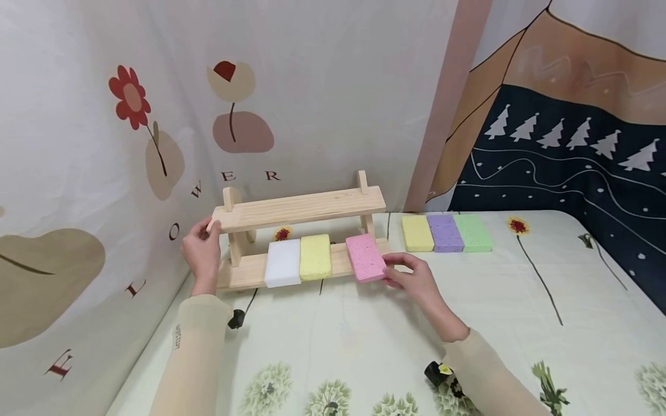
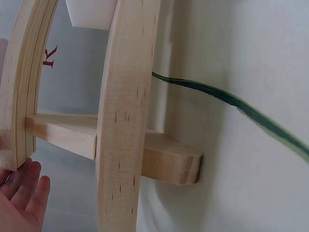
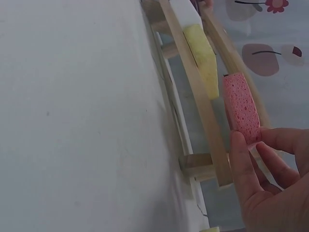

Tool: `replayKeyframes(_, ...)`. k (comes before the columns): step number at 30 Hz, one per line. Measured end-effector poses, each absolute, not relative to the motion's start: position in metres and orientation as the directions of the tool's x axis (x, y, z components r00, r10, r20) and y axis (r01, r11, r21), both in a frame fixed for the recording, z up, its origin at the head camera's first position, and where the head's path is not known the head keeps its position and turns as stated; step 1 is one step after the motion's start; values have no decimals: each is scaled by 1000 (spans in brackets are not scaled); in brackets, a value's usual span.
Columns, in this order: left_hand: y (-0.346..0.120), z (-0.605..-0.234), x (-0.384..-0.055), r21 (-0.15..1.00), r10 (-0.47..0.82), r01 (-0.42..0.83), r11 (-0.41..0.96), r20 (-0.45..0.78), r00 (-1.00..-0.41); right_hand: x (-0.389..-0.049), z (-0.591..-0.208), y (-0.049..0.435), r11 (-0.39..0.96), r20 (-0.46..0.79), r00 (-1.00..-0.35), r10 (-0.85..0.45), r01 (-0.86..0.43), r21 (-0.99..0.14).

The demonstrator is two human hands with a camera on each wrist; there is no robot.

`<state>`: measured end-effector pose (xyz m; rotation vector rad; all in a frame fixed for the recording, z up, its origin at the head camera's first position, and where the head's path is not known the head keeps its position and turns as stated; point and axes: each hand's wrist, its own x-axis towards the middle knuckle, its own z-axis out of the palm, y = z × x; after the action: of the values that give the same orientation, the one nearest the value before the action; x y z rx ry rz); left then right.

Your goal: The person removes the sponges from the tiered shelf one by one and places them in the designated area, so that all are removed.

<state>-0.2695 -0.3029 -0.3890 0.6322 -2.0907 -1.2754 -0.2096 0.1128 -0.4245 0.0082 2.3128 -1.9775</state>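
A two-tier wooden rack (image 1: 299,209) stands at the back of the table. My left hand (image 1: 202,249) grips the left end of its upper shelf, thumb on top; the left wrist view shows fingers (image 2: 36,193) under that end. With fingers and thumb, my right hand (image 1: 413,283) pinches the lower right edge of a pink sponge (image 1: 365,258), tilted at the right part of the lower shelf. In the right wrist view the pink sponge (image 3: 241,108) is seen edge-on. A white sponge (image 1: 283,263) and a yellow sponge (image 1: 315,257) sit side by side on the lower shelf.
Right of the rack, a yellow sponge (image 1: 417,233), a purple sponge (image 1: 444,233) and a green sponge (image 1: 472,233) lie in a row on the flower-print tablecloth (image 1: 364,346). A printed curtain (image 1: 333,104) hangs close behind the rack.
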Motion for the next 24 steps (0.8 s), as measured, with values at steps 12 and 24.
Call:
replayKeyframes(12, -304, -390, -269, 903, -669, -94, 420, 238, -705, -199, -419, 136, 111, -60, -996, -72, 52, -992)
replayKeyframes(24, -304, -389, -269, 906, -663, -92, 413, 230, -713, -197, -419, 156, 101, -59, -997, -51, 53, -993)
